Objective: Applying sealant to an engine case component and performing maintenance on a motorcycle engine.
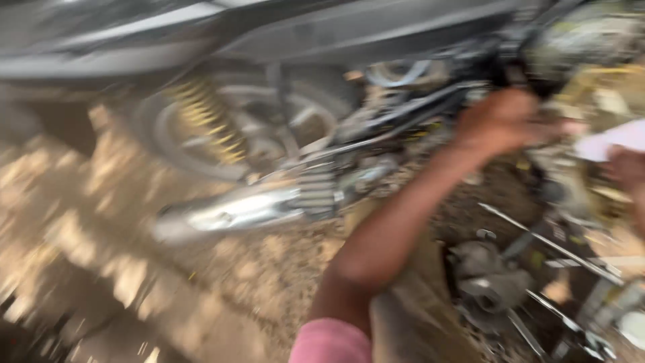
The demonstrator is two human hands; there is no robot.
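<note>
1. One motorcycle [322,40] fills the top of the view, heavily blurred; its rear wheel [235,128] serves as the landmark here.
2. One yellow coil spring [205,117] slants across the wheel's left part.
3. One shiny exhaust pipe [235,212] lies just below the wheel, running toward its right.
4. Well right of the wheel, at the engine area [430,101], is the left hand [500,121], on a bare forearm with a pink sleeve [329,343] at the bottom. It looks curled against the dark engine parts; the blur hides whether it grips anything.
5. Farther right of the wheel, at the frame's edge, the right hand [628,171] touches one pale cloth or paper [611,142]; its closure cannot be told.
6. Below and right of the wheel, several loose metal parts and rods [531,269] lie on the dirt ground [101,235]; their number is unclear.
</note>
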